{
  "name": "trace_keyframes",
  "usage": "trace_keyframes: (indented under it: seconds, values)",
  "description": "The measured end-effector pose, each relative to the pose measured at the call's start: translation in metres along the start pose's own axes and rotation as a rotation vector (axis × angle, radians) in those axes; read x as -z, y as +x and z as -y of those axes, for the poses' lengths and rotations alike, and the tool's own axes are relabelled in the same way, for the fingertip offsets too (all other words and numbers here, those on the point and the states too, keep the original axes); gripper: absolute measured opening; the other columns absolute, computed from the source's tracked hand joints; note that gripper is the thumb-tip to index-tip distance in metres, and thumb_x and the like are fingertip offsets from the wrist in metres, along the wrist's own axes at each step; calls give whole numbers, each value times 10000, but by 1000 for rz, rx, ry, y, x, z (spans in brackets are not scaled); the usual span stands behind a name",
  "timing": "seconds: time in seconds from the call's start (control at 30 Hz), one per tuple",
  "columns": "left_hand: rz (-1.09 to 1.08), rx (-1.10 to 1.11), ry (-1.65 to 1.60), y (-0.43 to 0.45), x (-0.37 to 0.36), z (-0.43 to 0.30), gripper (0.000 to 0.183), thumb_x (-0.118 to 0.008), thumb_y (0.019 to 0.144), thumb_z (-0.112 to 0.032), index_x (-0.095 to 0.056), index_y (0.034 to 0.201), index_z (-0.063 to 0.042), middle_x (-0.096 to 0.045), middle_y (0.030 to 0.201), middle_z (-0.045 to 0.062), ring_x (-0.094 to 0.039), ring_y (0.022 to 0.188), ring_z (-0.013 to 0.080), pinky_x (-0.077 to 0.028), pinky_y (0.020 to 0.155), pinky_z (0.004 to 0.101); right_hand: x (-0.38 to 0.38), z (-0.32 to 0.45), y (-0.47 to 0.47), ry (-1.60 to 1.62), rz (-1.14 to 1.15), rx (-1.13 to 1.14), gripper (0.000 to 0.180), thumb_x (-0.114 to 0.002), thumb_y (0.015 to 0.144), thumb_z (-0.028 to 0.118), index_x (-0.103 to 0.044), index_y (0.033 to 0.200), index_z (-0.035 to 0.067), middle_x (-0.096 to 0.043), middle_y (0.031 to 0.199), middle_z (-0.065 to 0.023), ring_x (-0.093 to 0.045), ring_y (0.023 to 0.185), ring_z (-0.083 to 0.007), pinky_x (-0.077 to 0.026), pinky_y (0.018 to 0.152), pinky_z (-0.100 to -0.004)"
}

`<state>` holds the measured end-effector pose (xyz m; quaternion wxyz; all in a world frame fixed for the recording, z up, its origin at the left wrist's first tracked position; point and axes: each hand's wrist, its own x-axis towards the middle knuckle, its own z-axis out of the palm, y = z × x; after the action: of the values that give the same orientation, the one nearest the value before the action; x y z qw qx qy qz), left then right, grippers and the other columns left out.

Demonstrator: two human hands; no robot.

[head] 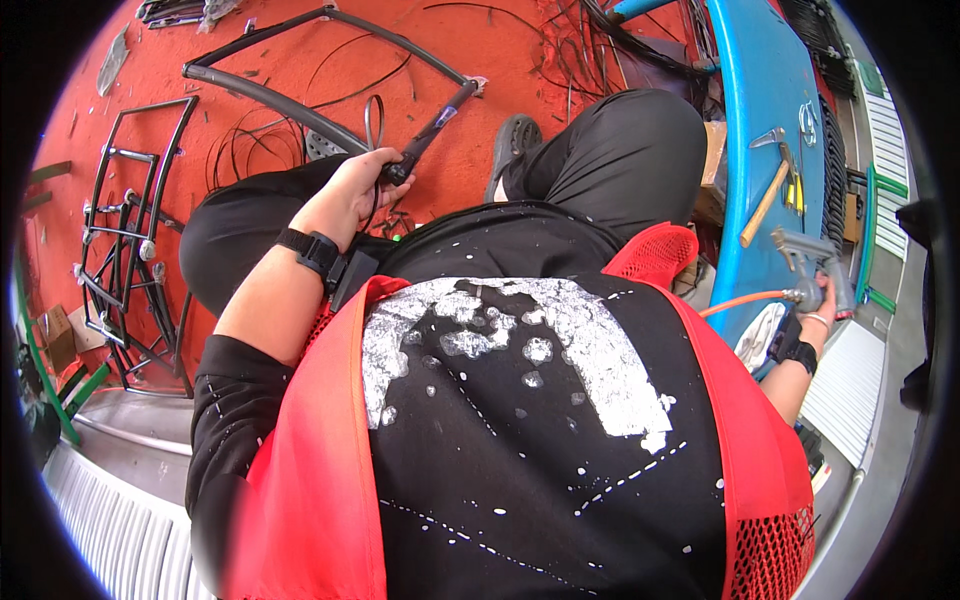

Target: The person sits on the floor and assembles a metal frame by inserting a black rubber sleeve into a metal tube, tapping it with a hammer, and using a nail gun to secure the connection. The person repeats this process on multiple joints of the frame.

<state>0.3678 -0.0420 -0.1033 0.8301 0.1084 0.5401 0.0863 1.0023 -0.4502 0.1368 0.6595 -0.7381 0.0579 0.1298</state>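
Observation:
My left hand grips the near corner of a dark tubular frame that slants out over the floor in front of my knees. A thin dark flexible strip loops up beside that corner, and its lower end passes by my fingers. Far to the right, my right hand is wrapped around a grey pneumatic staple or nail gun. An orange air hose runs into the gun. The gun is over the far side of a blue bench; whether it rests there I cannot tell.
On the bench lie a wooden-handled hammer and yellow-handled hand tool. More dark frames stand stacked at left on the red floor covering. Loose dark strips coil on the floor. A cardboard box sits beside the bench.

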Motion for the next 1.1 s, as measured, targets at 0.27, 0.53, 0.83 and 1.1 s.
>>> trace_keyframes:
  seconds: [0.27,0.53,0.83,1.1]
  values:
    - [17,-12,-14,-6,-4,0,177,-510,864,-93,-512,931,71,-610,849,175,-639,694,232,-574,541,279,-149,75,-95,322,700,-18,521,-492,929,132,-281,1376,-33,-291,667,56,-349,607,-29,-288,607,-192]
    - [-14,-52,-19,-21,-10,1,215,-534,857,-97,-490,929,101,-603,810,190,-643,652,232,-571,506,271,-379,-15,-220,-625,1462,-159,157,-614,870,204,-563,900,59,-492,640,38,-435,525,-35,-395,502,-211]
    - [-121,-67,0,-33,-20,4,204,-575,841,-97,-539,899,96,-622,797,173,-653,651,225,-569,486,255,-489,-126,-283,-1281,1718,-376,325,-752,711,248,-603,887,19,-583,640,-36,-548,518,-107,-449,464,-245]
    - [-171,-82,31,-50,-35,4,167,-538,846,-47,-528,933,96,-617,831,143,-641,681,207,-576,573,276,-508,-143,-286,-1393,1788,-497,284,-744,710,219,-593,846,20,-571,608,-45,-541,505,-107,-432,464,-238]
